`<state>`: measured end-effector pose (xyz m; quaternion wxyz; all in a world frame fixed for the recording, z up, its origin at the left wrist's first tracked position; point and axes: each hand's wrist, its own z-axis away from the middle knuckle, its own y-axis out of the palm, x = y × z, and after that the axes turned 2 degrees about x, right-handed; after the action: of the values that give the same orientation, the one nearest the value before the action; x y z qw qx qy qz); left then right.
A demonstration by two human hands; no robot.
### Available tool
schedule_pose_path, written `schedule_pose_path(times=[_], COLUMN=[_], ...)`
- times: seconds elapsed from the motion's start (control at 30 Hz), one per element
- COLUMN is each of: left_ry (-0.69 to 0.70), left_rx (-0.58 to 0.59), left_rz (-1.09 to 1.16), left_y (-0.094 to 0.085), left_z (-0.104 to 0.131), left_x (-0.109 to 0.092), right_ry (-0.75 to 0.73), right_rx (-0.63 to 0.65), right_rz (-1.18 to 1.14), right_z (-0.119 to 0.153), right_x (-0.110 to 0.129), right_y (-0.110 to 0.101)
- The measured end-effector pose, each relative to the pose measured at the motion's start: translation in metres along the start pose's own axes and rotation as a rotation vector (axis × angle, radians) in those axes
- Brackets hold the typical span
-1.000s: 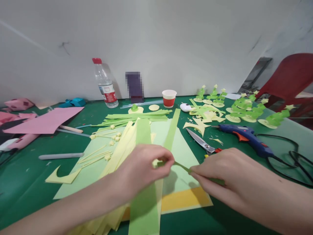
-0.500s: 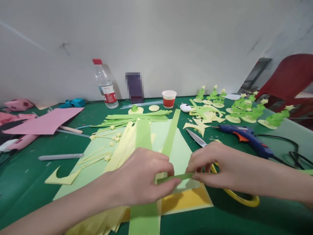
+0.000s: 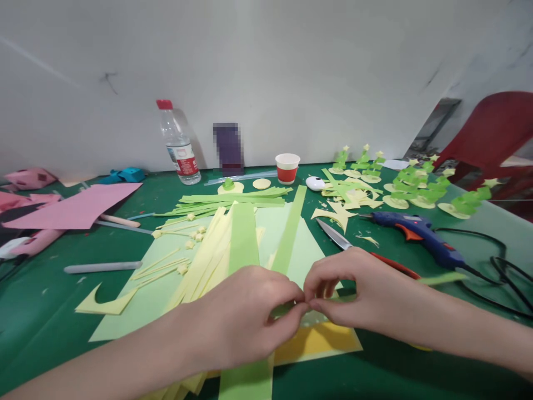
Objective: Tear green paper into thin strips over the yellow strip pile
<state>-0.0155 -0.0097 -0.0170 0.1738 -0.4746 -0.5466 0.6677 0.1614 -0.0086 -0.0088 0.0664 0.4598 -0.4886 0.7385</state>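
Note:
Both of my hands meet over the paper pile, fingertips pinched together on a narrow green paper strip (image 3: 443, 279). My left hand (image 3: 254, 314) is closed on its one end, mostly hidden by the fingers. My right hand (image 3: 353, 289) pinches it right beside the left fingertips, and the rest trails out behind that wrist. Under my left hand lies a wide light-green paper band (image 3: 244, 239), with another green strip (image 3: 291, 228) slanting next to it. Scissors (image 3: 333, 233) lie partly beneath my right hand, blades pointing away.
A blue glue gun (image 3: 420, 233) with its black cable lies at right. Behind it stand several green paper spirals (image 3: 433, 191) topped with stars. A paper cup (image 3: 287, 168) and water bottle (image 3: 181, 147) stand near the wall. Pink paper (image 3: 79, 205) and a grey stick (image 3: 103, 267) are at left.
My right hand has moved left along the strip until its fingertips meet those of my left. The strip's loose end now shows beyond my right wrist.

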Motion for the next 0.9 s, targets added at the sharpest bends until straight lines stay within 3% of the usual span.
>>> schedule_pose_path(times=[0.17,0.33,0.6,0.77,0.9], left_ry=[-0.057,-0.075,-0.173,-0.266,-0.29], left_rx=[-0.05,-0.148,-0.114,-0.168,-0.112], left_rz=[-0.026,-0.051,0.056,0.017,-0.09], left_y=[0.002,-0.019,-0.038,-0.063,-0.073], left_z=[0.004,0.006,0.01,0.017,0.026], left_x=[0.0,0.0,0.006,0.015,0.023], right_ry=[0.105,0.215,0.273,0.277,0.262], right_rx=[-0.018,0.022,0.063,-0.018,-0.018], right_rz=[-0.077,-0.185,-0.096,-0.007,-0.018], right_z=[-0.003,-0.004,0.0,0.003,0.005], right_x=[0.001,0.001,-0.001,-0.003,-0.004], right_y=[-0.007,-0.024,-0.034,-0.054,-0.058])
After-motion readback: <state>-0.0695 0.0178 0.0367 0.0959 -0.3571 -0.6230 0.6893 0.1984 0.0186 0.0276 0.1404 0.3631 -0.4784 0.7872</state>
